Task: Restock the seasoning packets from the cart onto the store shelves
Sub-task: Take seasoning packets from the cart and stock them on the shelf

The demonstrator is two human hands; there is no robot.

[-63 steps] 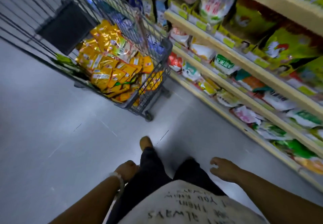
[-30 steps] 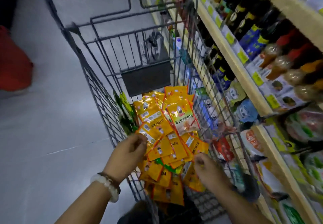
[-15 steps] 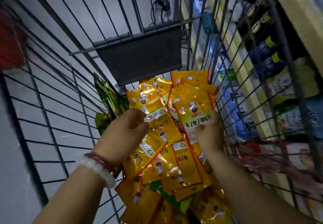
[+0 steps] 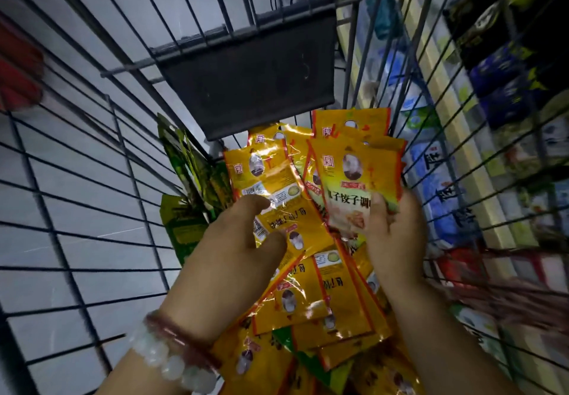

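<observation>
Both my hands are inside the wire cart (image 4: 92, 154), over a heap of yellow seasoning packets (image 4: 320, 296). My right hand (image 4: 397, 234) grips a fanned stack of yellow packets (image 4: 354, 176) from below, thumb on the front packet. My left hand (image 4: 228, 256), with bead bracelets on the wrist, lies over the pile; its thumb and forefinger pinch a yellow packet (image 4: 271, 185) with its back label up. The other left fingers are hidden behind the hand.
A few green packets (image 4: 187, 179) stand against the cart's left side. The dark child-seat flap (image 4: 255, 86) closes the cart's far end. Store shelves (image 4: 455, 123) with blue and dark packages run along the right, behind the wire. Grey floor lies to the left.
I moved from standing by the shelves to leaning into the cart. Both hands reached into the pile; the right gathered a stack, and the left now pinches a packet.
</observation>
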